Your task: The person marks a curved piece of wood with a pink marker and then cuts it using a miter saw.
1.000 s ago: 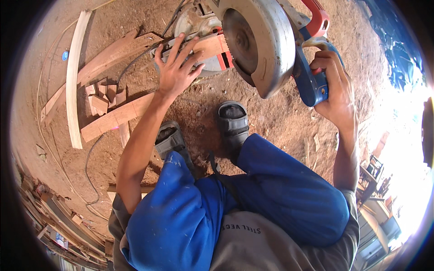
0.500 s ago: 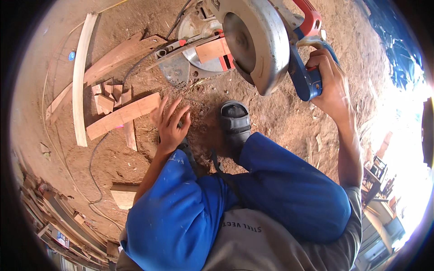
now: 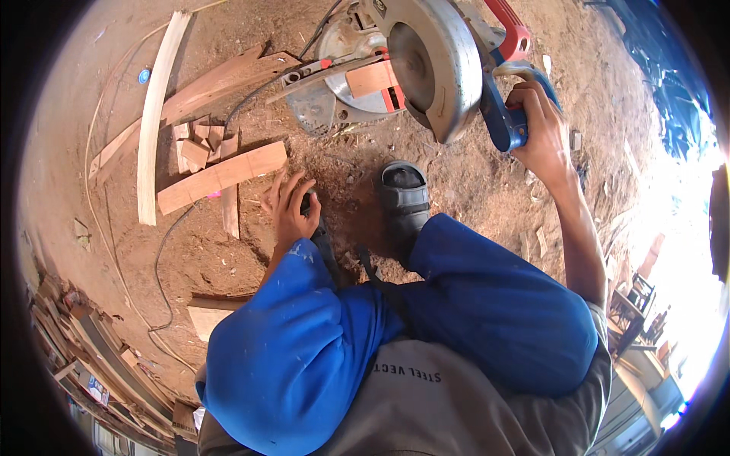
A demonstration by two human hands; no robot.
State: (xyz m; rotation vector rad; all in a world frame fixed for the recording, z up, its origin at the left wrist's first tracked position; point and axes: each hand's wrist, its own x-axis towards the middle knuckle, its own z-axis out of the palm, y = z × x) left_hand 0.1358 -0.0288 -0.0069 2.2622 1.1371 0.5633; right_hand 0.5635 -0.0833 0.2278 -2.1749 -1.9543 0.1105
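My right hand [image 3: 544,131] is wrapped round the blue handle of a miter saw [image 3: 461,72], whose head stands raised. Below the blade guard, a short wooden block [image 3: 370,78] lies against the fence of the saw's base [image 3: 312,106]. My left hand [image 3: 292,207] hangs over my left foot, fingers apart and slightly bent, with nothing in it. Just beyond its fingertips is the end of a wide wooden board [image 3: 222,176] on the dirt ground. Small cut wood blocks [image 3: 196,152] lie in a heap behind that board.
A long pale plank [image 3: 161,114] and a broad brown board [image 3: 220,85] lie at the left. A dark cable [image 3: 157,281] winds past them. Stacked timber [image 3: 99,357] stands at the lower left, and blue sheeting [image 3: 661,76] hangs at the far right.
The view has shifted a little, so the ground and boards appear farther right. My left hand has drawn back slightly, its fingers less spread. My right hand keeps hold of the saw handle.
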